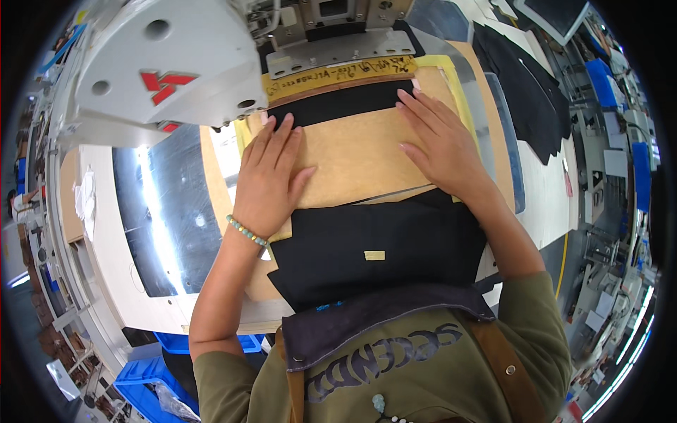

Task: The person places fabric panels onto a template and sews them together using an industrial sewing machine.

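A strip of black fabric (pixel 338 103) lies across the far part of a tan board (pixel 352 151), close to a yellow-taped template edge (pixel 338 79) with handwriting. My left hand (pixel 271 166) rests flat with its fingertips at the strip's left end. At the right end, the fingertips of my right hand (pixel 441 137) touch the strip, fingers stretched out and thumb apart. Neither hand grips anything. Nearer to me, a larger black fabric piece (pixel 381 233) with a small yellow label (pixel 374 255) covers the board's near edge and reaches my apron.
A large white sewing machine head (pixel 162 77) stands at the far left, beside a metal clamp (pixel 338 55). Shiny metal plate (pixel 169 211) covers the table's left. More black fabric pieces (pixel 522 92) lie at the right. A blue bin (pixel 151 384) sits low at the left.
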A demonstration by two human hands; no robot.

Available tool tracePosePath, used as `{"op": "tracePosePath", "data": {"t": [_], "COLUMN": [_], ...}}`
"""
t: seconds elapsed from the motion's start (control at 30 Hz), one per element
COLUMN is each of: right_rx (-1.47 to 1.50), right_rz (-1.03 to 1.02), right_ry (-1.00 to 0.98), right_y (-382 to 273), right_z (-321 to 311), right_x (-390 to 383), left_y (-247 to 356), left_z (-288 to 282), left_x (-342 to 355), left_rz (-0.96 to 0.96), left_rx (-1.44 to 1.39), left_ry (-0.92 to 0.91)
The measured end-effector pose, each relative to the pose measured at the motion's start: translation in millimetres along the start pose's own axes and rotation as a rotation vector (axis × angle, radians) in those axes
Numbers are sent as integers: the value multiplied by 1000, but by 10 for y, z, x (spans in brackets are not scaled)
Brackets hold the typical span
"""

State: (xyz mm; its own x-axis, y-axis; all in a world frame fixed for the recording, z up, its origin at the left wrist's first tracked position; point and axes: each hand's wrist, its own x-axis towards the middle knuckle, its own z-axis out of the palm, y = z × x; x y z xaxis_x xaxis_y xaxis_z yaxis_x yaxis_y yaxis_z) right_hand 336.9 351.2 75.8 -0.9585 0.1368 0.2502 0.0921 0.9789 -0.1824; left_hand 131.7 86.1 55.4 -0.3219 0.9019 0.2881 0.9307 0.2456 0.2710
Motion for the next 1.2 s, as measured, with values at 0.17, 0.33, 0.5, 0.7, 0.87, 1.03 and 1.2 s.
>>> {"op": "tracePosePath", "data": {"t": [0.17, 0.33, 0.5, 0.7, 0.87, 1.03, 1.2], "right_rx": [-25, 17, 20, 1, 53, 608, 1315], "right_rz": [-11, -15, -8, -21, -34, -258, -786], "right_ry": [32, 57, 60, 66, 65, 67, 206], "right_y": [35, 31, 32, 22, 29, -631, -907], "right_z": [110, 107, 95, 90, 22, -1119, -1298], "right_x": [-7, -18, -9, -15, -71, -188, -279], "left_y": [-16, -10, -3, 23, 0, 361, 409], "left_z": [-10, -5, -12, -39, -52, -459, -497], "left_x": [-4, 10, 13, -12, -39, -147, -224], "left_rz": [2, 3, -5, -17, 20, -158, -117], "left_rx": [18, 16, 49, 41, -113, -559, -504], "left_ry": [4, -14, -29, -19, 32, -154, -187]}}
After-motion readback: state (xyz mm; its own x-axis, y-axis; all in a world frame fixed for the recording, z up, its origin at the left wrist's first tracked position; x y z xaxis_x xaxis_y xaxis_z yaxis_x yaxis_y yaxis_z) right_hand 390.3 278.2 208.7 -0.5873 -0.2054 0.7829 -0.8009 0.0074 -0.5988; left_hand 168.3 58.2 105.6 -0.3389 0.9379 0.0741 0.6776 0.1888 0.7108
